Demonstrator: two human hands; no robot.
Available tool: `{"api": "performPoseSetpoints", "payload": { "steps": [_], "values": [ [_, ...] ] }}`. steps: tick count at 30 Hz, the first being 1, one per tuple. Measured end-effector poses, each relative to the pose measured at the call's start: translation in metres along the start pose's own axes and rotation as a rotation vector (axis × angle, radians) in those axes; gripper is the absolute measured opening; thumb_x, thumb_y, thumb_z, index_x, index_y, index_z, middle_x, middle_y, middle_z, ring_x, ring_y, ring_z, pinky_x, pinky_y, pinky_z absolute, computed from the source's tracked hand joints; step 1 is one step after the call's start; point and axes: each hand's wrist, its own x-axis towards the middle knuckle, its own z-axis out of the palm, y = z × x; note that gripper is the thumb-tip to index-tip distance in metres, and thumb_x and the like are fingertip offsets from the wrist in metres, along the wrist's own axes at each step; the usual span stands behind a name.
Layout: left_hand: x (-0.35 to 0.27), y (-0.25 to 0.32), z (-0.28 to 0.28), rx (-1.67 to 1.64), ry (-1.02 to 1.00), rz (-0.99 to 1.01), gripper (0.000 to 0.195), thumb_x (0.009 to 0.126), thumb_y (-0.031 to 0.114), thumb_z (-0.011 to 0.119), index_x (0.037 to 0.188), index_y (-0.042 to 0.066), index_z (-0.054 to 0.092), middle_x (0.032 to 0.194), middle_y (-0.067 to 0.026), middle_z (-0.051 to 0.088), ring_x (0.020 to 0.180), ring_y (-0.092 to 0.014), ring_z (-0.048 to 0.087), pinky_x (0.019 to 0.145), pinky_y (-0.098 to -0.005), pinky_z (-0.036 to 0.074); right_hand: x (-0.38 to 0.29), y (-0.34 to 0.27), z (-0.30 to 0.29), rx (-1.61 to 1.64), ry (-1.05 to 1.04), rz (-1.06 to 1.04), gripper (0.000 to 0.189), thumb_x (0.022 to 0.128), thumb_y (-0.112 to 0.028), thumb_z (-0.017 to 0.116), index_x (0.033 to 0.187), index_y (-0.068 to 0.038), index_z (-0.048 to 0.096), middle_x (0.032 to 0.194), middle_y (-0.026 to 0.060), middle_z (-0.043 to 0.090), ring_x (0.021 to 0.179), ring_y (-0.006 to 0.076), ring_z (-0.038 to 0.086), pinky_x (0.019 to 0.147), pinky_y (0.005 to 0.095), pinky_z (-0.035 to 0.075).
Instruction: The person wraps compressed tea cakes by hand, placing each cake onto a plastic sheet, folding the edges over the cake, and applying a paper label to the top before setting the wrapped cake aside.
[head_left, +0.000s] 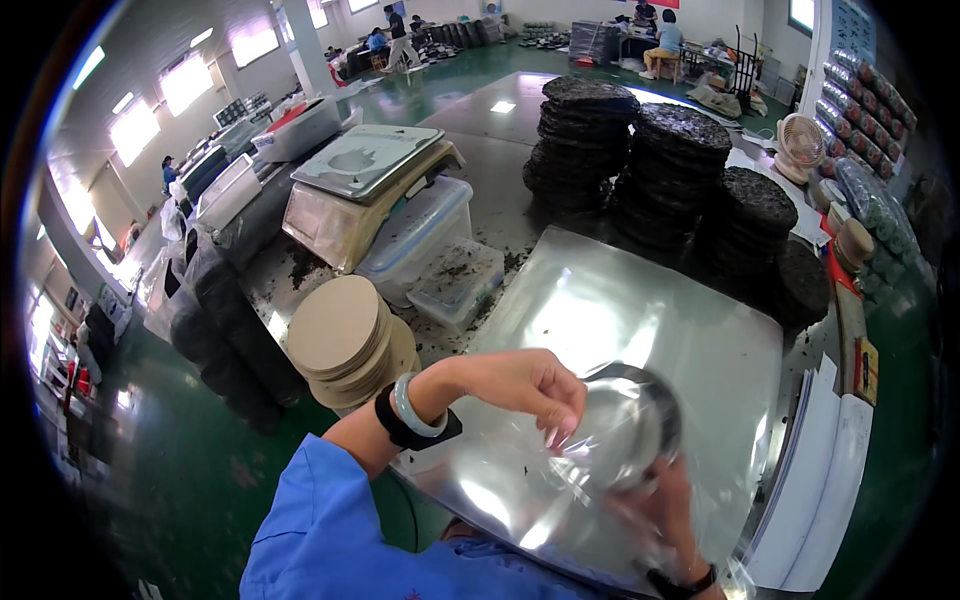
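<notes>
A round, shiny item wrapped in clear plastic film (622, 427) is held above a sheet-metal work surface (720, 337); motion blurs it. My right hand (660, 495) grips it at its lower right side. My left hand (547, 397), with a bangle and a black band at the wrist, has its fingertips pinched at the film's left edge. Beyond the metal sheet stand several stacks of dark, round, flat pressed discs (679, 165). A stack of round tan cardboard discs (337, 322) is to the left of my left forearm.
A weighing scale (367, 161) sits by a lidded clear plastic box (427, 225) and a smaller one (457, 281), with dark crumbs around. White sheets (814, 465) lie at the right edge, a small fan (801, 146) behind. Black wrapped rolls (240, 330) stand left. Several people work far off.
</notes>
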Motion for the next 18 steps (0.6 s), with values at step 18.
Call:
{"api": "performPoseSetpoints", "payload": {
  "steps": [18],
  "values": [
    [-0.010,-0.144,0.026,0.584,-0.144,-0.108,0.029,0.094,0.028,0.070,0.114,0.007,0.073,0.099,-0.0105,0.073,0.088,-0.016,0.069,0.079,-0.0306,0.053,-0.056,0.116,-0.086,-0.845,-0.218,-0.010,0.064,0.089,-0.042,0.069,0.140,-0.006,0.054,0.144,0.0237,0.051,0.128,0.0421,0.054,0.108,0.0535,0.041]
  ]
}}
